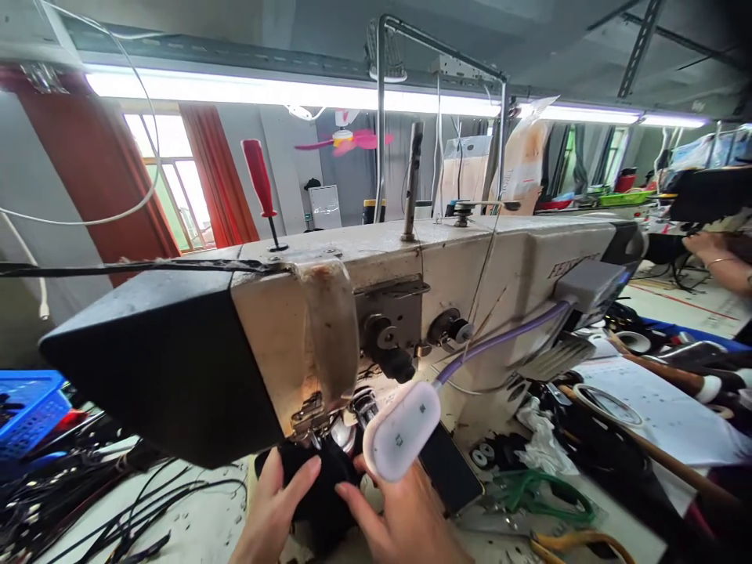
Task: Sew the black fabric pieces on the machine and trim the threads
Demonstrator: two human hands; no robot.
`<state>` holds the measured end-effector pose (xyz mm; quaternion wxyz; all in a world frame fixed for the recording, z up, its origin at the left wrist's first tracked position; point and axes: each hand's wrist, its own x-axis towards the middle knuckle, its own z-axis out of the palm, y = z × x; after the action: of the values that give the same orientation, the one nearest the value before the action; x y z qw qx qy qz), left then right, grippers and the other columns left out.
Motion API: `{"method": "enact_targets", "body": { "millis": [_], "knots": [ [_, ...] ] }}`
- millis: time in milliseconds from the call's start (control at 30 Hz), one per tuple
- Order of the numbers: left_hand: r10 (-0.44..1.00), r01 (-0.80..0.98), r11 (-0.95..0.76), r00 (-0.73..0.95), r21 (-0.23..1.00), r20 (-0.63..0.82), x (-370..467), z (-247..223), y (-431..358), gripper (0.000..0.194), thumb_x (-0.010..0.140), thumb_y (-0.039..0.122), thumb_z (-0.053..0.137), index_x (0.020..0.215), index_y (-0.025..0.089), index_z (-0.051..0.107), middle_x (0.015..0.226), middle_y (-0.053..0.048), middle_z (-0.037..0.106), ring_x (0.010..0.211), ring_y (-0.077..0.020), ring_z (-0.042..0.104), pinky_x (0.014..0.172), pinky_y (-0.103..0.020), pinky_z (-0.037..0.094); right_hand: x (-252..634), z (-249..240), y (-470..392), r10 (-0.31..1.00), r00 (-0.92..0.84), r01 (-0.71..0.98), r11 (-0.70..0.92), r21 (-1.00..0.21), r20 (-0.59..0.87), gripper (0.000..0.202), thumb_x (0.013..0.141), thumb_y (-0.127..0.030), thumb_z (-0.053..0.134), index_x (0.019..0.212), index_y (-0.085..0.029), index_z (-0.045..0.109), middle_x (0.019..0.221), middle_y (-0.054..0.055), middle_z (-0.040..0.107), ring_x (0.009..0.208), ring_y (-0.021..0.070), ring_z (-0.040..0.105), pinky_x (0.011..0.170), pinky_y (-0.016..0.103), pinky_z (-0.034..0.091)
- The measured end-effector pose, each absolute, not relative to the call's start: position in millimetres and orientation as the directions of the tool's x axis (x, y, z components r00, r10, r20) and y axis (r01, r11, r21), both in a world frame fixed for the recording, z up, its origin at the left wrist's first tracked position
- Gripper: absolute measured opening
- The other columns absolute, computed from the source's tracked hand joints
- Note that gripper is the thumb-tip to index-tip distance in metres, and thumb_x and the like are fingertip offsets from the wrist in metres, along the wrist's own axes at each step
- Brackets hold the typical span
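A piece of black fabric (322, 501) lies under the needle area of a sewing machine (499, 274). My left hand (275, 505) grips its left side, thumb on top and fingers closed round the edge. My right hand (403, 513) pinches the right side, thumb toward the fabric; some of its fingers are hidden behind the white lamp head (403, 431). The needle and presser foot (314, 431) stand just beyond my left thumb, close to the fabric. How the fabric lies beneath the foot is too dark to tell.
A purple flexible neck (505, 329) carries the lamp. Green-handled scissors (546, 495), a dark phone-like slab (451, 470) and a yellow-handled tool (581, 542) lie at right. Black cords (141, 509) and a blue basket (29, 411) are at left. A co-worker's hand (708, 247) shows far right.
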<state>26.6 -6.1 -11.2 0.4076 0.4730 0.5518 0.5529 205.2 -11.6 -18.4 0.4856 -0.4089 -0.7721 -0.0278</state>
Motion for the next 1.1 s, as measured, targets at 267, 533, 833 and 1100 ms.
{"method": "enact_targets", "body": {
  "millis": [267,533,833,1100],
  "knots": [
    [0.991,-0.009,-0.023,-0.136,1.0,0.021,31.6,5.3,-6.1,0.048,0.062,0.041,0.078,0.099,0.015,0.064,0.101,-0.011,0.076,0.099,-0.0316,0.069,0.088,-0.04,0.052,190.0,-38.7,-23.5,0.607,-0.135,0.574,0.692,-0.438,0.783,0.007,0.077,-0.015,0.065,0.075,-0.021,0.062,0.072,0.001,0.054,0.071,0.0179,0.055,0.061,0.029,0.046],
    [0.986,0.073,0.036,-0.165,0.997,-0.024,34.7,11.4,-5.2,0.047,0.06,0.045,0.076,0.095,0.015,0.068,0.091,-0.009,0.077,0.091,-0.0305,0.07,0.08,-0.036,0.054,189.0,-32.2,-23.7,0.626,-0.075,0.603,0.648,-0.465,0.776,0.01,0.076,-0.013,0.061,0.07,-0.021,0.058,0.072,0.001,0.062,0.068,0.0173,0.058,0.065,0.031,0.046],
    [0.99,0.174,0.076,-0.131,0.982,-0.053,23.9,7.9,3.6,0.037,0.06,0.041,0.074,0.086,0.015,0.073,0.094,-0.01,0.077,0.093,-0.0328,0.069,0.088,-0.04,0.052,177.6,-40.5,-16.0,0.6,0.025,0.607,0.626,-0.489,0.799,0.011,0.082,-0.021,0.061,0.074,-0.024,0.068,0.063,0.002,0.062,0.063,0.0194,0.062,0.062,0.031,0.05],
    [0.996,0.159,0.074,-0.064,0.984,-0.065,18.5,3.0,6.3,0.049,0.058,0.054,0.077,0.087,0.015,0.076,0.09,-0.01,0.078,0.091,-0.0325,0.069,0.087,-0.04,0.052,161.5,-42.8,-13.9,0.582,0.096,0.616,0.602,-0.508,0.807,0.01,0.083,-0.022,0.063,0.085,-0.025,0.072,0.087,0.007,0.071,0.083,0.0264,0.068,0.068,0.036,0.056]
  ]
}}
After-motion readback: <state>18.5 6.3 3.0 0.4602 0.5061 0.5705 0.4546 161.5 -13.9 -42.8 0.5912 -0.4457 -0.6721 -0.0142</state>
